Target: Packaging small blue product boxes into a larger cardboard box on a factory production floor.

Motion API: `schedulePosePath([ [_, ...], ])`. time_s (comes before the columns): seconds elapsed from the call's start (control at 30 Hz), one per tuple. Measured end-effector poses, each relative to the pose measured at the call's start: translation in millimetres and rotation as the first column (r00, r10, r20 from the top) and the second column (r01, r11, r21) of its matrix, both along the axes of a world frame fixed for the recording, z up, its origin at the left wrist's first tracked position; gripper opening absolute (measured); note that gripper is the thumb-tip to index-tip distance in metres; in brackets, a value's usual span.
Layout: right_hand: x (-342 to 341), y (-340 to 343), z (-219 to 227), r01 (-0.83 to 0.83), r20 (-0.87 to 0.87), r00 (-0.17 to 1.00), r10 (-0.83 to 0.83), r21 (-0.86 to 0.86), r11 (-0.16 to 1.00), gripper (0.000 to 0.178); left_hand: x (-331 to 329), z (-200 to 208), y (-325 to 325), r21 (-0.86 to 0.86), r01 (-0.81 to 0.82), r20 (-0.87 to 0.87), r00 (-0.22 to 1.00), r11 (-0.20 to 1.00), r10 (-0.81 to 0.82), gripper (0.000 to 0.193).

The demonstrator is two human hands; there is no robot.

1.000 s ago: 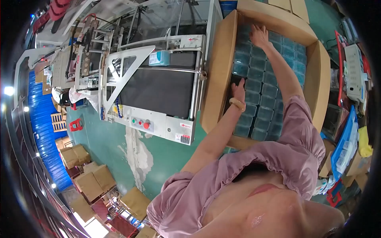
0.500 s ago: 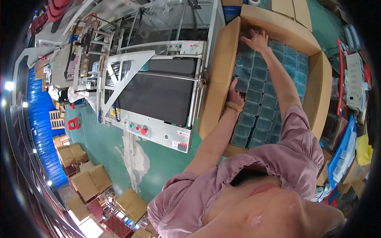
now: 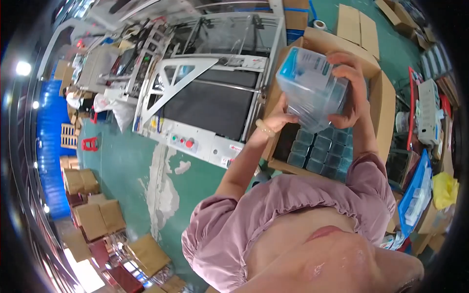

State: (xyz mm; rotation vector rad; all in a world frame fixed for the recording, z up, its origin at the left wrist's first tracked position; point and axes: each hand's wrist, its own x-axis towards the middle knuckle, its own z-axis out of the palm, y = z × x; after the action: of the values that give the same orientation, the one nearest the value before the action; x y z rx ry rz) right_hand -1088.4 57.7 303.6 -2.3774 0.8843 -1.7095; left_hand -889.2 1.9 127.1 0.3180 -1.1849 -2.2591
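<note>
A clear plastic container pack [image 3: 307, 80] with a blue-and-white label is raised above the open cardboard box [image 3: 385, 105], tilted between my two hands. My right hand [image 3: 351, 83] wraps round its right side, fingers over the upper edge and thumb below. My left hand [image 3: 279, 116] holds its lower left corner; some of those fingers are hidden behind it. Rows of clear, bluish square containers [image 3: 325, 154] stand in the box below the pack. A dark gap shows at the box's left side.
Left of the box stands a machine with a black conveyor belt [image 3: 210, 105], a white triangular guard [image 3: 176, 85] and a red button [image 3: 189, 144]. A tape roll [image 3: 319, 25] and a flat carton [image 3: 358, 27] lie beyond. At right are a white device [image 3: 429, 112] and a blue tray [image 3: 415, 193].
Both hands have come up out of the box, lifting the container pack with them. The view has shifted, and the machine now appears farther right and lower.
</note>
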Motion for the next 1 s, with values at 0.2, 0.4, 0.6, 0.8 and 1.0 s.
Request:
schedulePosePath([
  [0.2, 70, 18, 15, -0.075, -0.084, 0.993, 0.083, 0.096, 0.993, 0.065, 76, 16, 19, 0.033, -0.141, 0.210, 0.969, 0.989, 0.131, 0.075],
  [0.4, 133, -12, 4, -0.258, 0.311, 0.924, 0.221, 0.084, 0.962, 0.061, 150, 4, 55, -0.012, -0.412, 0.110, 0.905, 0.911, 0.411, 0.092],
  [0.6, 136, -145, -76, -0.349, 0.678, 0.670, -0.303, 0.648, 0.677, 0.028, 236, -28, 97, -0.017, -0.565, 0.298, 0.785, 0.825, 0.543, 0.069],
  [0.8, 114, -211, -261, -0.041, 0.127, 0.683, -0.720, 0.990, 0.136, 0.082, 292, -31, 131, -0.030, -0.758, 0.262, 0.623, 0.652, 0.737, 0.073],
  [1.0, 164, -204, -290, 0.166, -0.158, 0.575, -0.803, 0.983, -0.074, 0.093, 323, -18, 155, 0.031, -0.883, 0.265, 0.460, 0.469, 0.847, 0.079],
])
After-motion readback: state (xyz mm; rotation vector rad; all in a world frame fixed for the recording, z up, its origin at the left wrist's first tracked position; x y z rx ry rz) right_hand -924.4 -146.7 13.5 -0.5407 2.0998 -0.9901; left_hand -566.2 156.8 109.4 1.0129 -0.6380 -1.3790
